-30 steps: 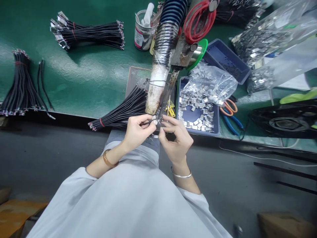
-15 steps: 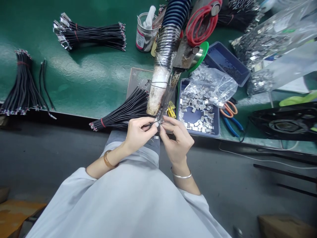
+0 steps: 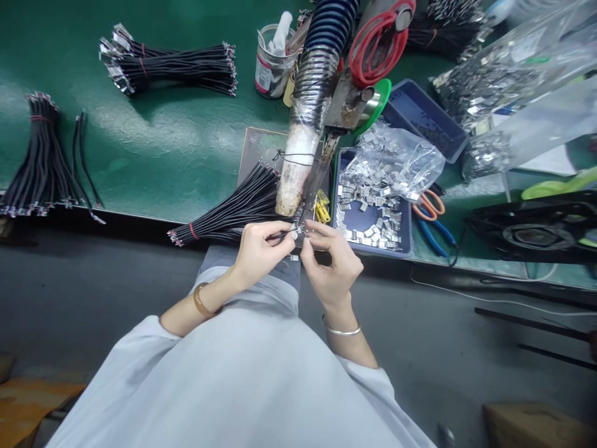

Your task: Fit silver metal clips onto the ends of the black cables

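Observation:
My left hand (image 3: 259,252) is closed, pinching the end of a thin black cable (image 3: 282,234) at the table's front edge. My right hand (image 3: 332,264) is closed too, its fingertips pinching a small metal clip (image 3: 301,234) against the cable end. Both hands meet just below the tip of a wrapped hose (image 3: 303,149) that hangs over the green table (image 3: 177,143). A tied bundle of black cables (image 3: 233,208) lies just left of my hands. A blue tray (image 3: 373,249) with several metal clips sits to the right.
Two more cable bundles lie at the far left (image 3: 41,165) and back left (image 3: 172,62). A jar (image 3: 270,62), red coiled wire (image 3: 377,37), bags of clips (image 3: 396,162), orange-handled scissors (image 3: 431,202), blue pliers (image 3: 436,236) and a black fan (image 3: 536,230) crowd the right side.
My hands have stayed together at the same spot, with only small finger shifts on the cable end and clip. The view has drifted slightly.

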The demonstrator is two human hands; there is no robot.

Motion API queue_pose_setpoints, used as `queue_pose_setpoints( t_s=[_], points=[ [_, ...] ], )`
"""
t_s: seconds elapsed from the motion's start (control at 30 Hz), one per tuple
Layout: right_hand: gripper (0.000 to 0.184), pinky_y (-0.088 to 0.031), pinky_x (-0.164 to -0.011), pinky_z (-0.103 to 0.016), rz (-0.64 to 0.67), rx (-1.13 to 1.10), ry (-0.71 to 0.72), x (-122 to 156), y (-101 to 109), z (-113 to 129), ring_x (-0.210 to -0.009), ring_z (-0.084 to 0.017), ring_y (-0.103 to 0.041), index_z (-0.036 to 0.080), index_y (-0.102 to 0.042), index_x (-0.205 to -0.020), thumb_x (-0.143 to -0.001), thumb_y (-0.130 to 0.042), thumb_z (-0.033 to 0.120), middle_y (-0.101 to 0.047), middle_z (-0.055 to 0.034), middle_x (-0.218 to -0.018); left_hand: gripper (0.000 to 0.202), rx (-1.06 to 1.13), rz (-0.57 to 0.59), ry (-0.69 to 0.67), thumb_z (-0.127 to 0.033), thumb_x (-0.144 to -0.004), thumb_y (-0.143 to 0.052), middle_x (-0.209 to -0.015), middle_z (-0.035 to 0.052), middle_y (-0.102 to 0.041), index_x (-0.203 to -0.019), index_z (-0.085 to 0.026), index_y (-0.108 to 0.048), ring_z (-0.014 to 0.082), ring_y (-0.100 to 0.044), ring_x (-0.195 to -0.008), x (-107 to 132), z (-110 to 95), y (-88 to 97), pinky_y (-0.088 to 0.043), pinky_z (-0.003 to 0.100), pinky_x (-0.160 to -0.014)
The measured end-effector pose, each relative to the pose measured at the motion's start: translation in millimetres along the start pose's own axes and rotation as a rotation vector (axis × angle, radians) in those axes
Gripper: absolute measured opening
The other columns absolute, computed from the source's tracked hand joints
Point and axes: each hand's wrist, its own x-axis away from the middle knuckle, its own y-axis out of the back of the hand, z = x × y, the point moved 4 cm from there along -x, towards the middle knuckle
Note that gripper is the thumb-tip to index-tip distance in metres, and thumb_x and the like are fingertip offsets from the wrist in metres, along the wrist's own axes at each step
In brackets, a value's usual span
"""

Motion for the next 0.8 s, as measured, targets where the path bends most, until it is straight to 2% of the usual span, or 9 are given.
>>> queue_pose_setpoints(
  t_s=[0.13, 0.33, 0.4, 0.47, 0.53, 0.6, 0.67, 0.73, 0.8],
  points=[
    [0.017, -0.066, -0.078, -0.029, -0.016, 0.012, 0.007, -2.2, -0.7, 1.5, -0.09, -0.018, -0.08, 0.023, -0.06, -0.087, -0.089, -0.067, 0.008, -0.081, -0.0085, -0.103, 0.022, 0.016, 0.004, 0.008, -0.02, -0.076, -0.063, -0.064, 0.0002, -0.067, -0.08, -0.012, -0.083, 0.0072, -0.048, -0.054, -1.6, -1.4, 0.6, -0.042, 0.015, -0.05],
    [0.019, -0.065, -0.074, -0.025, -0.003, 0.044, 0.107, 0.3, 1.0, 5.5, -0.083, -0.016, -0.08, 0.023, -0.059, -0.089, -0.088, -0.067, 0.006, -0.081, -0.0083, -0.102, 0.021, 0.011, 0.042, 0.021, -0.019, -0.076, -0.063, -0.063, -0.0005, -0.069, -0.082, -0.012, -0.082, 0.0067, -0.048, -0.052, 0.2, 1.6, 0.9, -0.041, 0.015, -0.049],
    [0.018, -0.064, -0.072, -0.024, -0.012, 0.04, 0.098, 1.8, 2.8, 4.5, -0.083, -0.017, -0.08, 0.023, -0.059, -0.09, -0.089, -0.067, 0.007, -0.081, -0.0079, -0.099, 0.02, -0.021, 0.058, 0.02, -0.018, -0.077, -0.064, -0.063, -0.0006, -0.07, -0.084, -0.013, -0.082, 0.007, -0.052, -0.052, 2.1, 3.7, 0.8, -0.041, 0.015, -0.049],
    [0.015, -0.062, -0.065, -0.023, -0.036, 0.015, 0.017, 1.8, 5.2, 1.0, -0.075, -0.015, -0.079, 0.023, -0.058, -0.092, -0.091, -0.065, 0.01, -0.081, -0.0066, -0.097, 0.02, -0.068, 0.064, -0.04, -0.017, -0.078, -0.064, -0.069, 0.0012, -0.075, -0.086, -0.013, -0.082, 0.0088, -0.059, -0.056, 3.7, 3.9, 1.0, -0.042, 0.015, -0.049],
    [0.011, -0.055, -0.052, -0.019, -0.022, -0.052, -0.134, 0.0, 5.5, -4.5, -0.057, -0.011, -0.071, 0.023, -0.056, -0.093, -0.094, -0.062, 0.013, -0.078, -0.0011, -0.083, 0.02, -0.127, 0.065, -0.195, -0.015, -0.081, -0.062, -0.076, 0.0043, -0.078, -0.086, -0.013, -0.081, 0.0106, -0.065, -0.061, 5.0, 0.6, 1.6, -0.044, 0.016, -0.051],
    [0.011, -0.045, -0.043, -0.016, 0.059, -0.179, -0.302, -2.1, 2.1, -10.0, -0.042, -0.007, -0.059, 0.024, -0.052, -0.091, -0.097, -0.058, 0.016, -0.068, 0.0068, -0.065, 0.02, -0.198, 0.074, -0.389, -0.012, -0.083, -0.06, -0.072, 0.0046, -0.077, -0.083, -0.013, -0.08, 0.0103, -0.063, -0.058, 6.5, -4.3, 2.4, -0.045, 0.018, -0.053],
    [0.013, -0.042, -0.041, -0.015, 0.149, -0.323, -0.43, -3.3, -2.8, -13.4, -0.039, -0.007, -0.054, 0.024, -0.049, -0.089, -0.099, -0.056, 0.02, -0.057, 0.0112, -0.055, 0.019, -0.254, 0.093, -0.52, -0.011, -0.085, -0.059, -0.062, 0.0011, -0.07, -0.082, -0.014, -0.078, 0.0086, -0.055, -0.051, 7.5, -7.7, 3.9, -0.044, 0.019, -0.054],
    [0.013, -0.043, -0.043, -0.016, 0.19, -0.398, -0.483, -3.6, -5.6, -15.3, -0.043, -0.007, -0.055, 0.024, -0.049, -0.088, -0.099, -0.057, 0.024, -0.056, 0.0106, -0.058, 0.015, -0.257, 0.11, -0.544, -0.011, -0.085, -0.061, -0.057, -0.0019, -0.064, -0.081, -0.013, -0.075, 0.0072, -0.048, -0.047, 6.8, -8.9, 6.5, -0.041, 0.019, -0.051],
    [0.011, -0.048, -0.048, -0.018, 0.184, -0.343, -0.435, -4.0, -5.1, -15.8, -0.052, -0.008, -0.059, 0.024, -0.053, -0.089, -0.098, -0.059, 0.026, -0.06, 0.0072, -0.067, 0.012, -0.215, 0.136, -0.499, -0.012, -0.086, -0.063, -0.058, -0.0022, -0.063, -0.078, -0.013, -0.073, 0.0062, -0.045, -0.047, 5.7, -8.8, 8.7, -0.037, 0.018, -0.047]
  ],
)
